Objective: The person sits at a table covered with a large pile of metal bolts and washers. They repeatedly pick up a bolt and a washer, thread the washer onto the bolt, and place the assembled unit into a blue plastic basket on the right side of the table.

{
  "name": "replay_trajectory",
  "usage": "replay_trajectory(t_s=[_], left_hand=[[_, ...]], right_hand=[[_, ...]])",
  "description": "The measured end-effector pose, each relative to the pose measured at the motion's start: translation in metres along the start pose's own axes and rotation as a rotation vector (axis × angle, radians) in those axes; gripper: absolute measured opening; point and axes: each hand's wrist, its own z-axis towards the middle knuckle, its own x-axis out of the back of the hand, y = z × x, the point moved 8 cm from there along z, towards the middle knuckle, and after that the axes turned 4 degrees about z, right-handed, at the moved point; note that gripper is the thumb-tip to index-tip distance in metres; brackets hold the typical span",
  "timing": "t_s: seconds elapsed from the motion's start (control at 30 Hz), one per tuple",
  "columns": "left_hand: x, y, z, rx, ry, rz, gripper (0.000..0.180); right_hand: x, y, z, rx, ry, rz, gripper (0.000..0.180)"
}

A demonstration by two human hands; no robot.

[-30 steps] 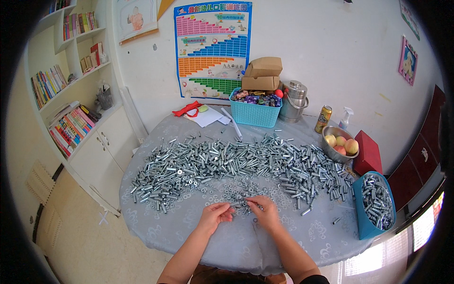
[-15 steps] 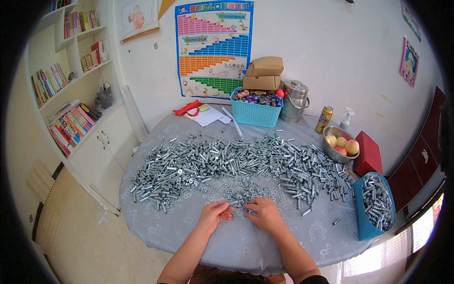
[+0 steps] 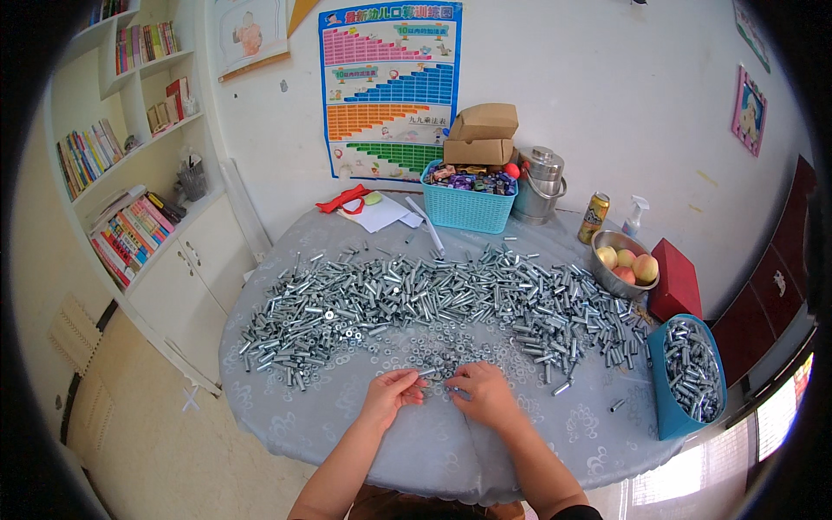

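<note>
My left hand (image 3: 393,400) is closed in a pinch on a short silver metal sleeve (image 3: 427,372), which points toward the right hand. Just to its right, my right hand (image 3: 487,396) has its fingers bent and drawn together over small metal nuts and washers (image 3: 451,357); whatever lies between the fingertips is too small to make out. Beyond both hands a wide heap of silver metal sleeves (image 3: 433,290) spreads across the table, with loose nuts and washers scattered along its near side.
A grey patterned cloth covers the round table (image 3: 381,464). At the right edge stands a blue bin (image 3: 666,390) of metal sleeves, near a red box (image 3: 674,282) and a steel bowl of fruit (image 3: 614,284). A turquoise basket (image 3: 468,211), metal pot (image 3: 537,186) and can (image 3: 594,217) stand behind.
My right hand's fingers have shifted slightly beside the small nuts. The left hand keeps its pinch on the sleeve in nearly the same place.
</note>
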Motion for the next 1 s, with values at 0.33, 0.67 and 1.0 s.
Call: replay_trajectory(t_s=[0.33, 0.67, 1.0], left_hand=[[-0.001, -0.001, 0.0, 0.002, 0.006, 0.015, 0.019], [-0.002, -0.003, 0.002, 0.003, -0.04, -0.01, 0.019], [-0.007, -0.003, -0.002, 0.018, -0.062, 0.099, 0.02]], right_hand=[[-0.013, 0.002, -0.001, -0.018, -0.026, -0.073, 0.018], [0.002, 0.032, -0.006, -0.363, 0.282, 0.573, 0.023], [0.008, 0.011, 0.002, -0.177, 0.195, 0.417, 0.022]])
